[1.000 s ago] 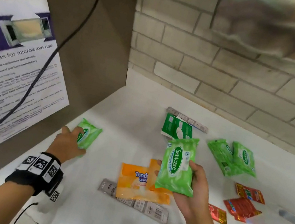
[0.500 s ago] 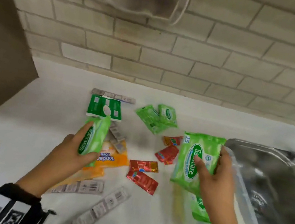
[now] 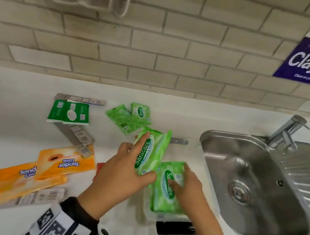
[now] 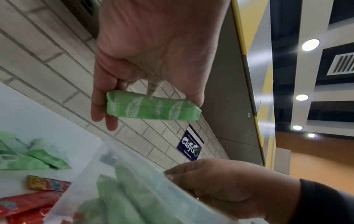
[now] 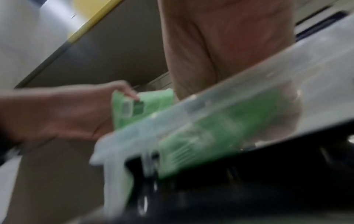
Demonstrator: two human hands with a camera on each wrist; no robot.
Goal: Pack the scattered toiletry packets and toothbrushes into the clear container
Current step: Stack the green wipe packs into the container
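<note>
My left hand [image 3: 138, 157] grips a green Sanicare wipes pack [image 3: 155, 148] between thumb and fingers, tilted just above the far left part of the clear container [image 3: 165, 218]. From the left wrist, that pack [image 4: 153, 110] shows edge-on over the container wall [image 4: 91, 174]. My right hand [image 3: 180, 182] reaches into the container, thumb and fingers on a second green Sanicare pack [image 3: 164, 199] that lies inside. The right wrist view is blurred and shows green packs behind clear plastic.
On the white counter lie two small green packets [image 3: 127, 114], a dark green packet [image 3: 69, 112], orange Tender Love packs [image 3: 65, 161], grey toothbrush packages [image 3: 80, 99] and a half-hidden red sachet [image 3: 100, 166]. A steel sink [image 3: 251, 186] with its faucet [image 3: 286, 130] sits right of the container.
The view swung right to the sink. My left hand carried its green pack rightwards over the container. My right hand lowered its pack into the container.
</note>
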